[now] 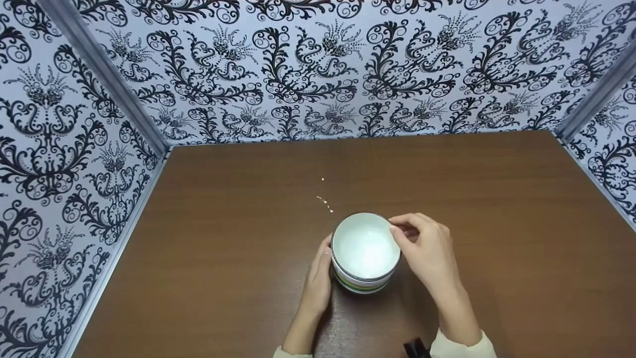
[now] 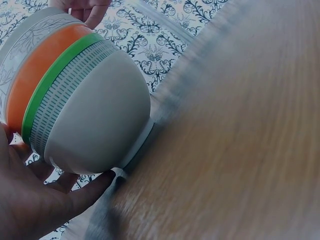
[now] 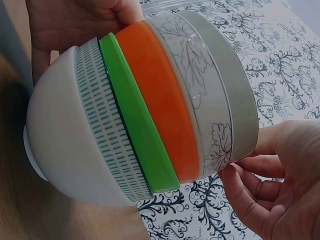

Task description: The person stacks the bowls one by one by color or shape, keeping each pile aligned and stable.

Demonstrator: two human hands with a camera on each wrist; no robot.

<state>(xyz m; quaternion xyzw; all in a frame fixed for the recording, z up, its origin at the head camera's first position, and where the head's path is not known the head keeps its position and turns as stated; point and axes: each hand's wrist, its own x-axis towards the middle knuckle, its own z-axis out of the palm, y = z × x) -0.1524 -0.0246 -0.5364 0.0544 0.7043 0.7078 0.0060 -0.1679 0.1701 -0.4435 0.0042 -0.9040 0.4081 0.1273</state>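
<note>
A stack of nested bowls stands on the brown table (image 1: 238,223). On top is a pale bowl (image 1: 366,246) with a leaf pattern on its outside and a grey rim band. Below it, the right wrist view shows an orange bowl (image 3: 157,100), a green bowl (image 3: 137,120) and, lowest, a white bowl (image 3: 70,125) with teal dashes. My left hand (image 1: 318,283) holds the stack from the left, fingers curled against the lower bowls. At the right side of the rim, my right hand (image 1: 428,248) pinches the top bowl between thumb and fingers.
Small pale specks (image 1: 325,202) lie on the table behind the bowls. A small dark object (image 1: 415,347) shows beside the right sleeve (image 1: 462,345). Patterned walls (image 1: 318,74) bound the table at the back and both sides.
</note>
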